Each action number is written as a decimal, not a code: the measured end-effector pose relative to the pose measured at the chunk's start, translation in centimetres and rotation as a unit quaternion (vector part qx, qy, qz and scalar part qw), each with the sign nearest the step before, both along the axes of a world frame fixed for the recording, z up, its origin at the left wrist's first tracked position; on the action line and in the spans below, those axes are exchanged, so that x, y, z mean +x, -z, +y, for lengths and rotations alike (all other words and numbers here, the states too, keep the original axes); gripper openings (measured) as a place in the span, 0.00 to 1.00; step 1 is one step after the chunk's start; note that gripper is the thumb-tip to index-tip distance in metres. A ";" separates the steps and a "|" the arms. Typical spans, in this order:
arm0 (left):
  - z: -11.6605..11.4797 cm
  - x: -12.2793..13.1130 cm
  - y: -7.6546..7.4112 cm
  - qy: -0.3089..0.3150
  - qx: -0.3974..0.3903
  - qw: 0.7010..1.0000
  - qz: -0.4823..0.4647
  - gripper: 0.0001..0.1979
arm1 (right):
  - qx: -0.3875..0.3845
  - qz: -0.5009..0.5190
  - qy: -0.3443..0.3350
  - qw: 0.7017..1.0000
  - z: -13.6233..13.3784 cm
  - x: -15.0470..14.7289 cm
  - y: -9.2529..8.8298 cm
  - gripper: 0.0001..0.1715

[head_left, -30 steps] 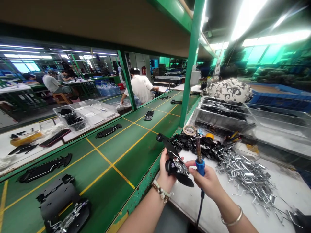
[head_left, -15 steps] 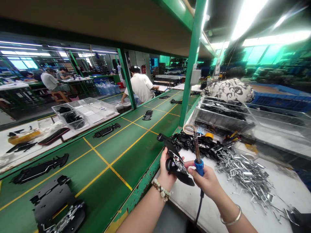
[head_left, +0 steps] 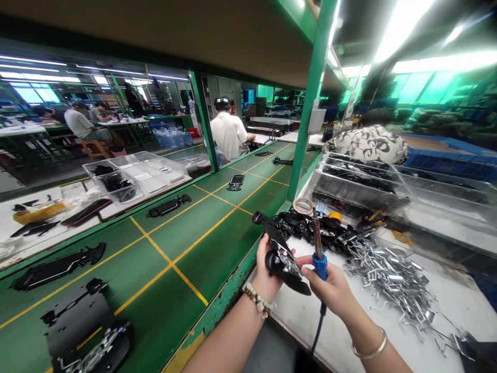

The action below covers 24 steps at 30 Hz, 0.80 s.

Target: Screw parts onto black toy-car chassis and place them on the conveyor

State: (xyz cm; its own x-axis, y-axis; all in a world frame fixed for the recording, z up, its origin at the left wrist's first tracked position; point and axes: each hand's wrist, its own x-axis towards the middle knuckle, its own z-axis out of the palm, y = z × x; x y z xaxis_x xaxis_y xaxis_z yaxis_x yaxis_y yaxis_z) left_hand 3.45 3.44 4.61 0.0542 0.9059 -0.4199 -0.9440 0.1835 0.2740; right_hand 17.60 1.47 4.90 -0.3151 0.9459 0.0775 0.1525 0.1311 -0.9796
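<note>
**Here at the line: soldering iron point(head_left: 318, 243) up, right beside a black part point(head_left: 281, 267)!**
Green belt point(head_left: 171, 248) running left of the desk point(head_left: 462, 305), a co-worker point(head_left: 229, 135) at its far end; on the desk, a clear bin point(head_left: 357, 182), then a heap of metal clips point(head_left: 388, 280). At the desk's near edge, left hand point(head_left: 267, 274) has its fingers clamped on the black part; right hand point(head_left: 330, 290) has its fingers wrapped round the iron's blue grip, tip pointing up.

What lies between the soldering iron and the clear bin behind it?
A heap of black plastic parts and a tape roll, seen in the head view.
</note>
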 end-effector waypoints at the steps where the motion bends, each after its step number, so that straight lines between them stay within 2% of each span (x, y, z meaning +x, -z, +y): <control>1: 0.0 0.0 0.0 -0.001 0.000 1.000 -0.002 0.13 | 0.004 -0.004 0.000 1.000 0.0 0.0 0.0 0.24; 11: 0.2 0.1 -0.6 -0.018 0.003 1.000 -0.010 0.11 | 0.100 -0.058 -0.030 0.993 -0.5 -0.6 -0.7 0.13; 17: 0.5 0.5 -0.8 -0.010 0.004 1.000 -0.021 0.13 | 0.161 -0.080 -0.048 0.983 -0.3 0.0 -1.3 0.11; 24: 0.8 0.8 -0.3 0.022 0.008 0.999 -0.045 0.17 | 0.169 -0.118 -0.072 0.976 0.5 0.7 -1.7 0.11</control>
State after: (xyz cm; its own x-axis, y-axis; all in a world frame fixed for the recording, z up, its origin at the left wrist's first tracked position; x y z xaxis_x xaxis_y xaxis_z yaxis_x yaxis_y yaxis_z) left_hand 4.25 4.27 4.96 0.1306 0.9085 -0.3971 -0.9565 0.2209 0.1908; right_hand 18.33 2.00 6.56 -0.4900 0.8232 0.2869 0.3252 0.4780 -0.8160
